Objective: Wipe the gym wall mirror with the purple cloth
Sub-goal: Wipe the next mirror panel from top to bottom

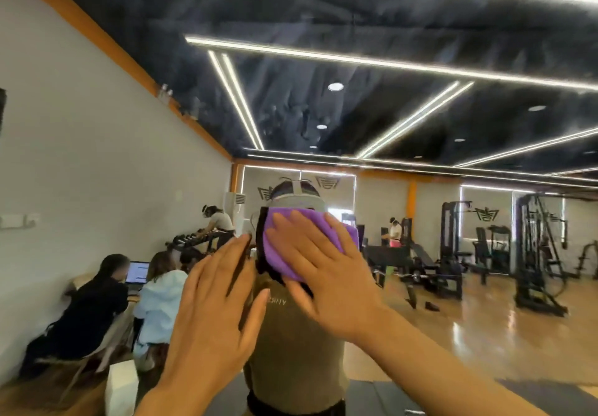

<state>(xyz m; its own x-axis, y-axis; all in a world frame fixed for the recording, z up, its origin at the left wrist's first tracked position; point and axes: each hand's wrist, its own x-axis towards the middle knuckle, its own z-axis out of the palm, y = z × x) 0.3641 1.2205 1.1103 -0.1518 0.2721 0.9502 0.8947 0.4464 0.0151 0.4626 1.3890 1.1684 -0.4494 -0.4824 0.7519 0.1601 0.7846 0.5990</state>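
While right hand point(326, 273) presses one purple cloth point(291, 247) flat-fingered on mirror point(420, 254), left hand point(210, 305) spread, holding nothing.

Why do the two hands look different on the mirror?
The right hand has the purple cloth under its flat fingers and presses it on the mirror; the left hand has nothing under it. The right hand is higher up, while the left hand sits lower and beside the cloth. Both hands are open, with their fingers straight and spread.
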